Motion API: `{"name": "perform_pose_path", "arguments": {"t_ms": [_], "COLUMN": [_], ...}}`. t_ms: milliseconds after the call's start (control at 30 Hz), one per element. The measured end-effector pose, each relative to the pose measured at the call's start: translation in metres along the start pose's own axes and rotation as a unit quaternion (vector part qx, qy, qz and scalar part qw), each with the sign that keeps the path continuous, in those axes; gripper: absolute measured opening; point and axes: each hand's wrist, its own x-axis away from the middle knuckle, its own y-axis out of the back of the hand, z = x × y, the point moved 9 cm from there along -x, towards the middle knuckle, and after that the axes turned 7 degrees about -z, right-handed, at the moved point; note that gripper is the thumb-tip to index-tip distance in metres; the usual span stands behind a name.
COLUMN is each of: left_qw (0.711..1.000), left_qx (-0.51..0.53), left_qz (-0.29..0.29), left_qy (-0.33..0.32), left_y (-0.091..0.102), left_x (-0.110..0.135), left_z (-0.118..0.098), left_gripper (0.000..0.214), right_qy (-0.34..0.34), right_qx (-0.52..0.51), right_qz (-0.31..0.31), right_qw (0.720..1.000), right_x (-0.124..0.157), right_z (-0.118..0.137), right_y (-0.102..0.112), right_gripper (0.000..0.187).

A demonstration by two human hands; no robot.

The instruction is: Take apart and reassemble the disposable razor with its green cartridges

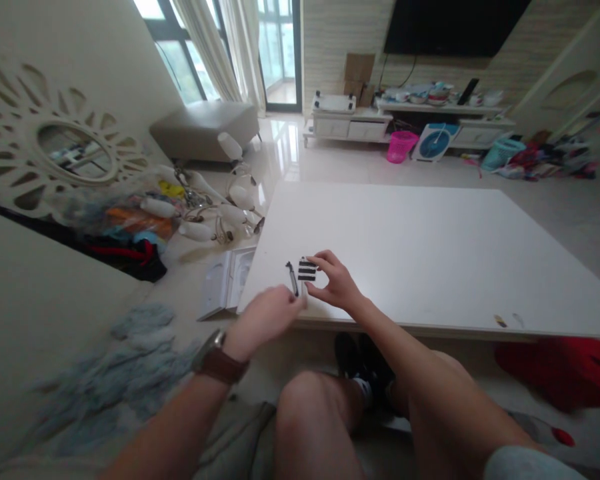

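Apparently, a small striped square (307,270) is being held at its edges by the right hand (336,283): the forefinger is set at its upper edge and the thumb near its lower one, with the palm curved clear of it. The square, marked with dark bars on a pale ground, is found over the near left part of the white table (410,247); whether it is lifted or rested on the surface cannot be made out. Just beside it, on its left, a slim dark tool-like piece (292,277) is seen, slanted, its lower end close to the fingertips of the left hand (275,310). That hand is blurred, with the fingers bunched and pointed toward the piece, so whether anything is pinched there cannot be told.

By its size against the fingers, the square is judged to be very light, and probably thin and fairly stiff, though its material is not shown clearly. If it is a flat card, it could be bent by a hard squeeze, and it could be slid easily over the smooth tabletop. It is best taken by two opposite edges, with the dark bars left uncovered. The slim piece is judged to be light and rigid, apt to roll or swivel, and is best gripped around the middle of its length
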Motion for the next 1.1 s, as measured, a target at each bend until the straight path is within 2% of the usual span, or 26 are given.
{"name": "perform_pose_path", "arguments": {"t_ms": [33,67,100,133,200,300,433,700,967,1100], "left_qw": [0.992,0.970,0.941,0.911,0.862,0.828,0.817,0.773,0.778,0.765], "left_qx": [0.109,0.216,0.303,0.377,0.479,0.543,0.563,0.617,0.611,0.624], "left_qz": [-0.050,-0.097,-0.131,-0.141,-0.127,-0.085,-0.078,-0.103,-0.119,-0.134], "left_qy": [0.031,0.058,0.078,0.091,0.108,0.114,0.097,0.102,0.082,0.084], "left_y": [0.021,0.039,0.050,0.053,0.048,0.032,0.024,0.018,0.015,0.018], "left_x": [-0.009,-0.016,-0.019,-0.020,-0.018,-0.012,-0.010,-0.014,-0.013,-0.013], "left_z": [0.008,0.016,0.022,0.025,0.023,0.013,0.004,0.007,0.003,0.004], "left_gripper": [0.038,0.033,0.031,0.032,0.031,0.024,0.024,0.018,0.017,0.021], "right_qy": [0.004,0.008,0.012,0.015,0.024,0.033,0.030,0.028,0.024,0.028], "right_qx": [-0.011,-0.019,-0.024,-0.028,-0.028,-0.018,-0.007,0.013,-0.009,-0.003], "right_qz": [-0.020,-0.035,-0.049,-0.063,-0.085,-0.097,-0.106,-0.089,-0.092,-0.115], "right_qw": [1.000,0.999,0.998,0.998,0.996,0.995,0.994,0.996,0.995,0.993], "right_x": [0.000,0.000,0.001,0.001,0.002,0.002,0.000,0.000,0.000,-0.002], "right_z": [0.007,0.014,0.020,0.027,0.039,0.049,0.050,0.051,0.051,0.051], "right_y": [0.002,0.003,0.003,0.003,0.002,-0.001,0.000,0.004,0.005,0.005], "right_gripper": [0.053,0.055,0.057,0.059,0.060,0.054,0.044,0.031,0.032,0.033]}}
